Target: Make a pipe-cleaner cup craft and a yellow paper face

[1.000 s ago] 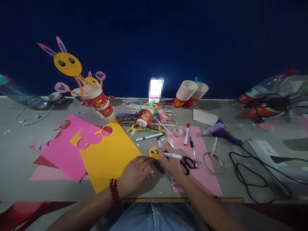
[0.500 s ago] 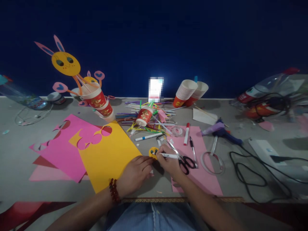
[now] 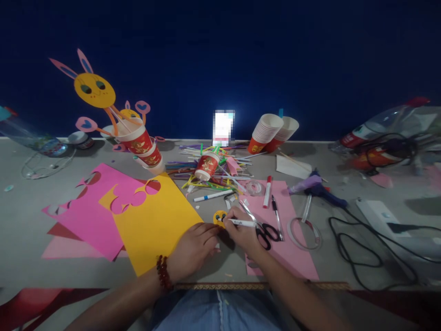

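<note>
My right hand [image 3: 241, 232] grips a white acrylic marker [image 3: 243, 223], its tip over a small yellow paper disc [image 3: 217, 216] that bears dark blue eye spots. Flat beside the disc lies my left hand [image 3: 195, 246], fingers stretched out, a beaded bracelet on its wrist. It partly covers the edge of a yellow paper sheet [image 3: 151, 234]. Black-handled scissors [image 3: 264, 234] rest just right of my right hand on a pink sheet [image 3: 292, 259]. A white marker with a blue band [image 3: 213, 196] lies behind the disc.
Pipe cleaners [image 3: 182, 168] and a small red cup [image 3: 207, 165] occupy the middle back. Stacked paper cups [image 3: 265, 133] stand right of a lit phone [image 3: 223, 128]. A paper rabbit [image 3: 94, 90] rises from cups at left. A glue gun [image 3: 319, 188] and black cable [image 3: 344, 243] lie at right.
</note>
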The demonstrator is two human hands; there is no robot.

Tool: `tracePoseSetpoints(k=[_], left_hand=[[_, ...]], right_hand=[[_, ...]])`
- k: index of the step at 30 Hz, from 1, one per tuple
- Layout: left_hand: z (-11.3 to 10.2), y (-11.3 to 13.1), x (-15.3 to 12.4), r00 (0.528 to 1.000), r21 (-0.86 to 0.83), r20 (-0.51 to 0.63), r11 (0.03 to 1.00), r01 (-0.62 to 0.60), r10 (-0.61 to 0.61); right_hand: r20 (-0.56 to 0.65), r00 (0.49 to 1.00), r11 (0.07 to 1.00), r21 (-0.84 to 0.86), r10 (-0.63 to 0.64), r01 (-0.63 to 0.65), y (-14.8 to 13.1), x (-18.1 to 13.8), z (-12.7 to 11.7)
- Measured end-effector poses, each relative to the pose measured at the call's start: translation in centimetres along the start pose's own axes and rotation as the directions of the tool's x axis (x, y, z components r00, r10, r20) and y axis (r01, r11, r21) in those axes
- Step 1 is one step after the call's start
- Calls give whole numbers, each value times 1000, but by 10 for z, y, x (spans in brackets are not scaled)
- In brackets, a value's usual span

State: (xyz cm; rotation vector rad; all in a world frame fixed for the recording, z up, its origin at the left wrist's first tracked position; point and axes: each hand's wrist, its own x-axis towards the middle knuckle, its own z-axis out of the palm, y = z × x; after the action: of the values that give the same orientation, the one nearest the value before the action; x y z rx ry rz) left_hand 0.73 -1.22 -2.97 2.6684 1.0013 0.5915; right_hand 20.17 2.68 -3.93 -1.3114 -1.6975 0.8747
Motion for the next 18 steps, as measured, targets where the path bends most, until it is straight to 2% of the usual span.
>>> tracePoseSetpoints(k=[18], left_hand=[[-1, 1, 1, 999, 14, -30, 1000, -11, 11]], right_hand=[[-33, 999, 1000, -2, -21, 21, 1, 0, 0]])
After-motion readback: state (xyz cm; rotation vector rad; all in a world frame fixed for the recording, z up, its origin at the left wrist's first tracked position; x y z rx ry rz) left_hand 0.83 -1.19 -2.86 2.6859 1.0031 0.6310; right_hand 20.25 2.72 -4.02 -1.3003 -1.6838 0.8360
